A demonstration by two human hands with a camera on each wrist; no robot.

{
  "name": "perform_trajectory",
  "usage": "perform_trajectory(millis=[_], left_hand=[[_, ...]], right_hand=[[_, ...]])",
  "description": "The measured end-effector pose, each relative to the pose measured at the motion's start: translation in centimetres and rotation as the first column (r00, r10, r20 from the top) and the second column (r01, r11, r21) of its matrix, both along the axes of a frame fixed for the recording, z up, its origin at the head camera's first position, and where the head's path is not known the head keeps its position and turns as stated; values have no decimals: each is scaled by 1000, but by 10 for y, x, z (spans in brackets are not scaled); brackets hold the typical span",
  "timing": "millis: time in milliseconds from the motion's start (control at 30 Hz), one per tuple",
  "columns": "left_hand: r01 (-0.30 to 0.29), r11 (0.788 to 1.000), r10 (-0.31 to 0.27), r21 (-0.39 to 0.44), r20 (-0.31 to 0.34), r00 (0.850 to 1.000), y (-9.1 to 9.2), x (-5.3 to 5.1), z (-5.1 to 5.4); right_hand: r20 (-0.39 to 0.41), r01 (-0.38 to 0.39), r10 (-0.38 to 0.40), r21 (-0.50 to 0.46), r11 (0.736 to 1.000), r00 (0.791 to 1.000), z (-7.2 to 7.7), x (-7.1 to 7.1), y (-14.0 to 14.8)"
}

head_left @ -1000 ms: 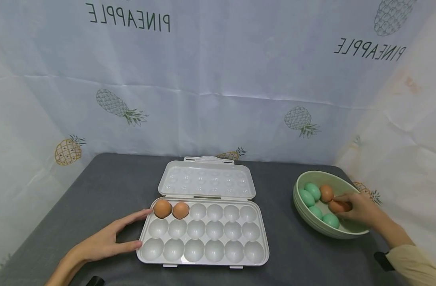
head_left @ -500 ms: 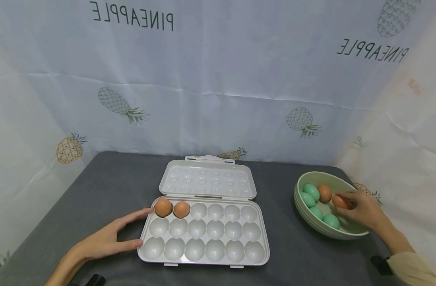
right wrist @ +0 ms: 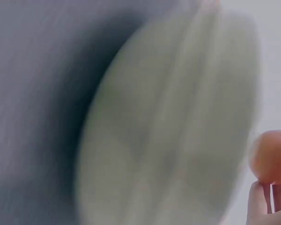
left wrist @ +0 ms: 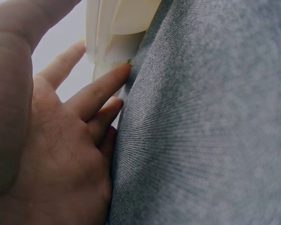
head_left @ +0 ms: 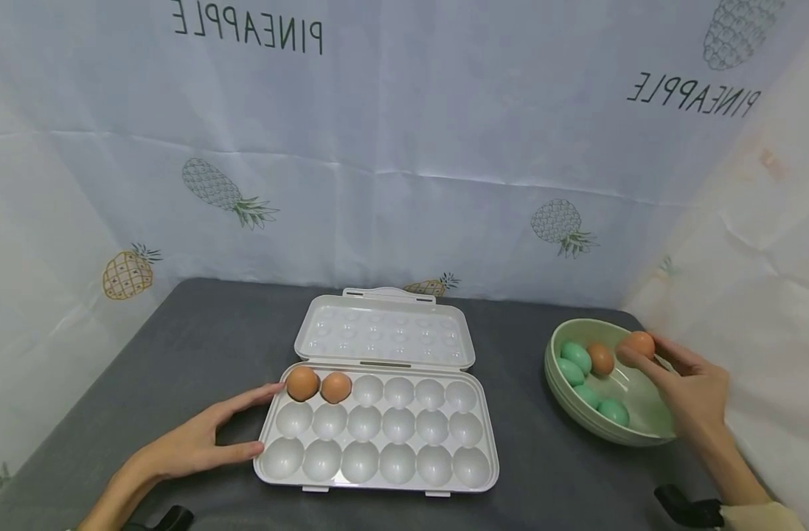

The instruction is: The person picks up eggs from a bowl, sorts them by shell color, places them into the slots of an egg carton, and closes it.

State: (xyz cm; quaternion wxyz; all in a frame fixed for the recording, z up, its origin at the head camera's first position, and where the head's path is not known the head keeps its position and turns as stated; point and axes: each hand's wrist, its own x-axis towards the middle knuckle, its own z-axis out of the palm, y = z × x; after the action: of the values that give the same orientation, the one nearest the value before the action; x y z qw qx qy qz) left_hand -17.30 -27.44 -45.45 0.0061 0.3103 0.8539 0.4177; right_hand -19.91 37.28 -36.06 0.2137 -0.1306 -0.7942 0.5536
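Observation:
My right hand [head_left: 692,387] pinches a brown egg [head_left: 639,345] above the right side of a green bowl [head_left: 577,422]. In the right wrist view, that egg [right wrist: 270,157] shows at the right edge beside the blurred bowl [right wrist: 164,126]. Several green eggs [head_left: 570,371] and one brown egg [head_left: 601,359] lie in the bowl. With fingers spread, my left hand [head_left: 185,445] touches the left edge of a white egg tray [head_left: 377,487]. Two brown eggs [head_left: 301,384] [head_left: 335,387] sit in its back row at the left. The left wrist view shows the left hand's fingers [left wrist: 96,96] against the tray's side.
The tray's lid [head_left: 386,332] lies folded back behind it. A dark grey cloth [head_left: 212,346] covers the table, and a pale curtain [head_left: 404,133] with pineapple prints hangs at the back and sides. A black wrist strap [head_left: 689,507] sits by the right sleeve.
My right hand has lifted the brown egg up from inside the bowl to above its right side, turning as it rose. My left hand has stayed at the tray's edge.

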Motion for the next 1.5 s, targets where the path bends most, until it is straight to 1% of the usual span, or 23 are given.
perform_trajectory(millis=[33,67,133,167,200,267,300,367,433,567,633,700,833,1000,1100,1167,1300,1367,1500], left_hand=[[0,1000,0,2,0,1000,0,0,0],[0,1000,0,4,-1,1000,0,0,0],[-2,1000,2,4,3,1000,-1,0,0],[-2,1000,2,5,3,1000,-1,0,0],[0,1000,0,6,1,1000,-1,0,-1],[4,1000,-4,5,0,1000,-1,0,-1],[6,1000,-6,5,2,1000,-1,0,-1],[9,1000,-9,2,0,1000,-1,0,-1],[9,1000,-9,0,2,1000,-1,0,0],[0,1000,0,-8,-2,1000,-1,0,2],[-3,1000,3,-10,-4,1000,-1,0,2],[-5,1000,5,-13,-12,1000,-1,-1,2],[-1,1000,1,-10,-8,1000,-1,-1,1],[-3,1000,3,-8,6,1000,-1,-1,0],[-4,1000,4,-10,9,1000,0,-1,1],[-6,1000,7,-13,15,1000,0,-1,1],[-8,1000,8,-11,15,1000,-1,-1,2],[-4,1000,4,-7,9,1000,-1,-1,2],[0,1000,0,-9,-6,1000,0,-1,1]], right_hand=[[-39,-26,24,-55,998,999,3,1,-10],[-86,-68,59,-106,992,995,6,1,-20],[-186,-168,139,-155,973,973,11,2,-40],[-230,-225,185,-165,960,956,13,2,-50],[-273,-282,229,-173,944,934,14,2,-59],[-317,-373,307,-172,912,897,18,2,-75],[-326,-404,336,-169,899,884,20,2,-82],[-331,-443,374,-163,882,866,22,3,-96],[-336,-453,383,-162,877,861,23,2,-109],[-352,-436,367,-141,889,861,18,-3,-134],[-349,-447,381,-132,884,856,14,-5,-146],[-332,-458,405,-99,883,852,10,-7,-158],[-299,-507,474,-39,861,828,1,-11,-184],[-253,-548,536,25,836,806,-6,-14,-213],[-232,-571,560,26,821,795,-8,-15,-228],[-219,-586,575,16,810,788,-9,-15,-237],[-169,-620,609,-16,784,775,-12,-14,-257],[-146,-639,628,-53,767,765,-14,-13,-268],[-122,-652,641,-140,745,758,-23,-12,-287]])
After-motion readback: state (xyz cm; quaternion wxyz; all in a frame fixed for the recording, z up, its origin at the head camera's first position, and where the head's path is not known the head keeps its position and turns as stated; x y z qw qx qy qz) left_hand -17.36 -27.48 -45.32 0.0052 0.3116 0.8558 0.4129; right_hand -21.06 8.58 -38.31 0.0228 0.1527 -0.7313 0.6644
